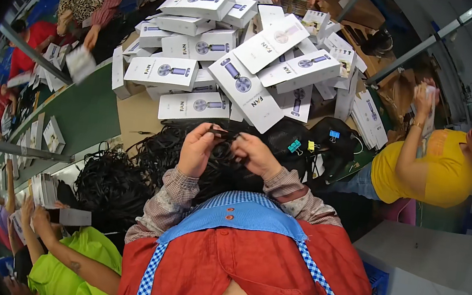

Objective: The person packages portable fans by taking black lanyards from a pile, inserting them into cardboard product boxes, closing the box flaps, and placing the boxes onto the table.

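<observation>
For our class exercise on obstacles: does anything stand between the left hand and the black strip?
Nothing visible does: the left hand holds the black strip directly; the white boxes lie beyond it.

Boxes [245, 92] are totally rocking white with purple-blue artwork, the tangled cords [114, 182] are going black, and the counter [102, 107] is showing green. The blue apron [236, 213] is sporting blue-and-white checked straps [317, 278] over red shirt fabric [173, 275]; binder clips [294, 146] are popping teal, yellow and blue.
</observation>
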`<move>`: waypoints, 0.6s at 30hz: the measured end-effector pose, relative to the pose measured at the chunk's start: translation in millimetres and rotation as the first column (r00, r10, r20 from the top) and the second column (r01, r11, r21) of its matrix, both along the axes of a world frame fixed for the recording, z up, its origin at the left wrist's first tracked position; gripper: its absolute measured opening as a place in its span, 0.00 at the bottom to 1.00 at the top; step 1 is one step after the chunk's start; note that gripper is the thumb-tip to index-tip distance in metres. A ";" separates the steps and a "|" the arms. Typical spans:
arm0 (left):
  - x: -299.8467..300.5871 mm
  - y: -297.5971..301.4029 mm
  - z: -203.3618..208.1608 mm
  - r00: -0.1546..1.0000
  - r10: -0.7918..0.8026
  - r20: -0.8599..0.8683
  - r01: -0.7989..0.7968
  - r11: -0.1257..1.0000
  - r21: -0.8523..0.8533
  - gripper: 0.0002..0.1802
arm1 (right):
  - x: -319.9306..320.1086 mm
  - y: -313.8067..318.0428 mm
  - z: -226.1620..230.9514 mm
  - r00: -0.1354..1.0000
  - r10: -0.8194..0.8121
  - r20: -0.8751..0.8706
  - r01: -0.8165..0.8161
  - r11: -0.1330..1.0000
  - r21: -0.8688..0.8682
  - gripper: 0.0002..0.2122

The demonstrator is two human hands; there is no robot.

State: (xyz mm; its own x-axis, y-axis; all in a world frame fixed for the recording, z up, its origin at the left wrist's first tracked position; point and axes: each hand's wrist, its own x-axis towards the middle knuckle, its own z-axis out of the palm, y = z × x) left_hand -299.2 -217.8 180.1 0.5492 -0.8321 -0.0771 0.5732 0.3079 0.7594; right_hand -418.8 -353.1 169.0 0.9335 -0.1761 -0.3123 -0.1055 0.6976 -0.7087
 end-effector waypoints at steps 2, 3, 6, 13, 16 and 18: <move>-5.6 -4.5 -12.6 0.991 -0.118 0.063 0.109 0.985 0.137 0.09 | -3.7 -10.6 -18.7 0.967 -0.252 0.032 0.248 0.964 0.091 0.08; -11.4 -11.5 -28.5 0.975 -0.203 0.090 0.192 0.974 0.121 0.09 | -4.0 -10.5 -18.4 0.914 -0.402 -0.053 0.405 0.904 0.135 0.10; -41.2 -24.0 -51.8 0.908 -0.416 0.046 0.401 0.897 0.186 0.16 | 3.7 -8.1 18.1 0.771 -0.543 -0.331 0.633 0.705 0.319 0.14; -42.4 -26.3 -64.2 0.892 -0.444 0.089 0.412 0.877 0.247 0.20 | -35.2 -52.4 -77.6 0.842 -0.453 -0.294 0.537 0.762 0.363 0.13; -18.6 -18.8 -69.0 0.919 -0.270 0.289 0.155 0.919 0.363 0.20 | -23.7 -58.1 -77.2 0.841 -0.483 -0.242 0.535 0.808 0.246 0.10; -10.0 -17.2 -61.7 0.784 -0.170 0.597 -0.102 0.914 0.393 0.27 | -21.7 -60.2 -81.9 0.845 -0.493 -0.207 0.527 0.833 0.167 0.08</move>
